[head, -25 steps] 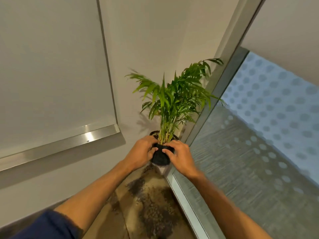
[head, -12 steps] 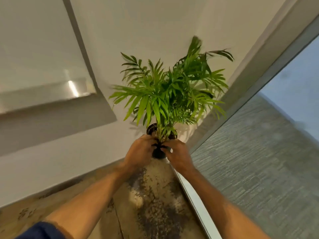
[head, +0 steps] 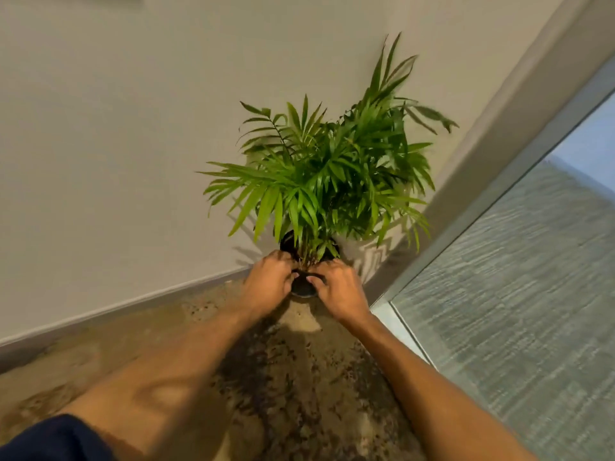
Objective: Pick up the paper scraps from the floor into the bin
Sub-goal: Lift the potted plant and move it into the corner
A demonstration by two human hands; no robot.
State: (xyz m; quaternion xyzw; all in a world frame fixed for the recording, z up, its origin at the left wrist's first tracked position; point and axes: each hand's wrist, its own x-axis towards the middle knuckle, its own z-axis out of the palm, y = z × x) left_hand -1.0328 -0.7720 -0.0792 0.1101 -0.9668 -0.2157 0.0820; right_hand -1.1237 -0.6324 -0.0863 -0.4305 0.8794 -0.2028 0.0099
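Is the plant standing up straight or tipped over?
Roughly upright: the plant rises from its black pot, gripped by the left hand and right hand.

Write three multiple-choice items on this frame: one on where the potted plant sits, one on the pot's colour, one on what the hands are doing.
1. Where is the potted palm?
A. In the corner where the wall meets the glass partition
B. On a desk
C. Hanging from the ceiling

2. What colour is the plant pot?
A. White
B. Black
C. Red

3. What are the hands doing?
A. Both hang idle
B. Only the right touches the pot
C. Both grip the pot

Answers:
1. A: the wall and the glass partition converge just behind the plant, above the mottled floor.
2. B: the pot shows black between the hands.
3. C: the left hand and the right hand curl round the pot from either side.
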